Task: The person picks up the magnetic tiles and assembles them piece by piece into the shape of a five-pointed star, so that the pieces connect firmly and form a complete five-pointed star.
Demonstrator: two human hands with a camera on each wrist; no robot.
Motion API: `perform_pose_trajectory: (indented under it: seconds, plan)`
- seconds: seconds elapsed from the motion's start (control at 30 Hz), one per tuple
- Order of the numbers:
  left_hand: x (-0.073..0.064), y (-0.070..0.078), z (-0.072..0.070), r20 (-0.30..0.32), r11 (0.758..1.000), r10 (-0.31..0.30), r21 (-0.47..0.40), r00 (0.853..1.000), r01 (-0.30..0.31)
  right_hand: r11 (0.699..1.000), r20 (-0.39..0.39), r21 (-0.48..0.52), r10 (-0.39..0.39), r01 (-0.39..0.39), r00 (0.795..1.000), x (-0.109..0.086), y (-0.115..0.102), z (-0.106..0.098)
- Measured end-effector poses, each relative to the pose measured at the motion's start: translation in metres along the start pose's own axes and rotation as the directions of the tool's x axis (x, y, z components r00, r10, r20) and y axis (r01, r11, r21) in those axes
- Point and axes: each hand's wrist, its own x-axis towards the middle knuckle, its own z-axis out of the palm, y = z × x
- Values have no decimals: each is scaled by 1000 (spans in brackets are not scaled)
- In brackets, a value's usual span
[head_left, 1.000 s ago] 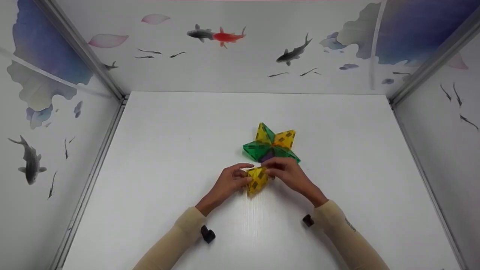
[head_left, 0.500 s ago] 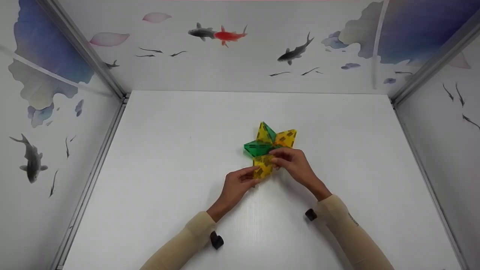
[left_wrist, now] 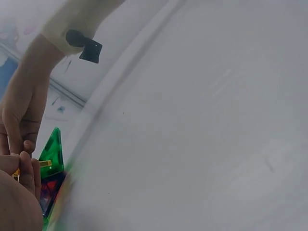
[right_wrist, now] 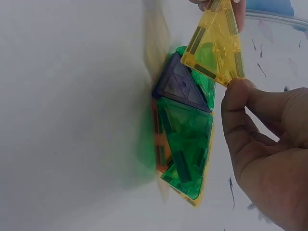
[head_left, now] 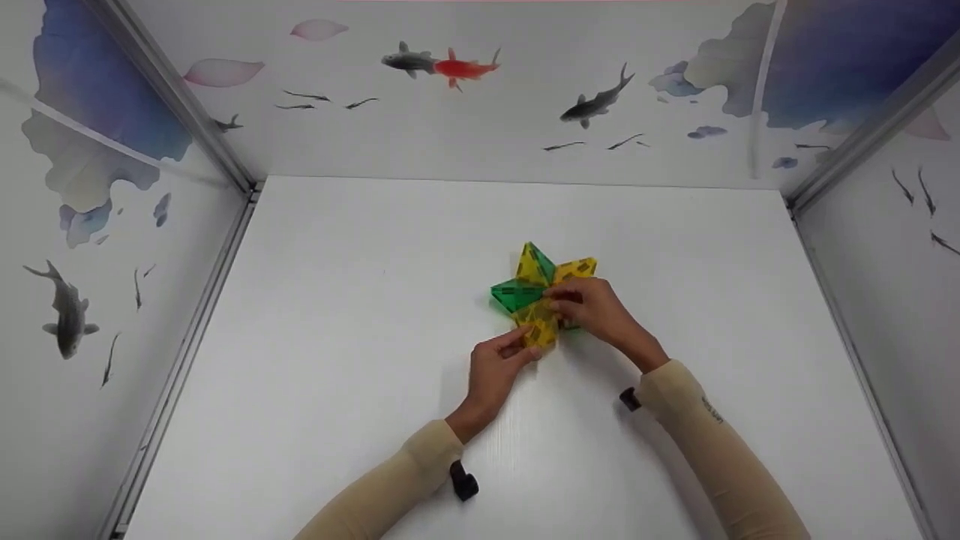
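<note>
A star built from translucent magnetic tiles stands on the table, with a green point (head_left: 514,295) at its left and a yellow-green point (head_left: 534,262) at the back. Over its near side, both hands hold a pair of joined yellow triangular tiles (head_left: 537,330). My left hand (head_left: 496,375) pinches their near left edge. The right hand (head_left: 600,313) pinches their upper right corner and hides part of the star. In the right wrist view, one yellow triangle (right_wrist: 215,48) sits over a purple tile (right_wrist: 179,85) and next to a green tile (right_wrist: 186,142); right fingertips grip its corner.
The white table (head_left: 360,300) is enclosed by white panels printed with fish and petals, the back panel (head_left: 450,135) among them. A small black camera (head_left: 464,484) hangs at the left wrist, another (head_left: 630,399) at the right.
Both hands have carried the yellow tiles forward and slightly right, from in front of the star to over its near side. The purple tile is now covered in the head view.
</note>
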Motion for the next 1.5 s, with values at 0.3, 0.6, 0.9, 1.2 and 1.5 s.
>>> perform_pose_trajectory:
  seconds: [0.3,0.6,0.9,1.2,1.5]
  plan:
    - [7,-3,6,-45,998,-50,-41,998,48,999,25,-52,-3,5,1000,13,3,-1]
    - [8,-5,14,-72,990,-85,-118,994,76,993,9,-120,10,-9,1000,15,-1,1]
    - [9,-5,23,-107,975,-111,-203,988,88,983,15,-184,9,-6,1000,18,-7,0]
    - [10,-5,25,-86,956,-154,-264,984,126,972,9,-235,-22,24,1000,21,-6,3]
    - [11,-5,26,-81,956,-168,-255,982,143,985,-78,-172,-46,32,996,15,-3,2]
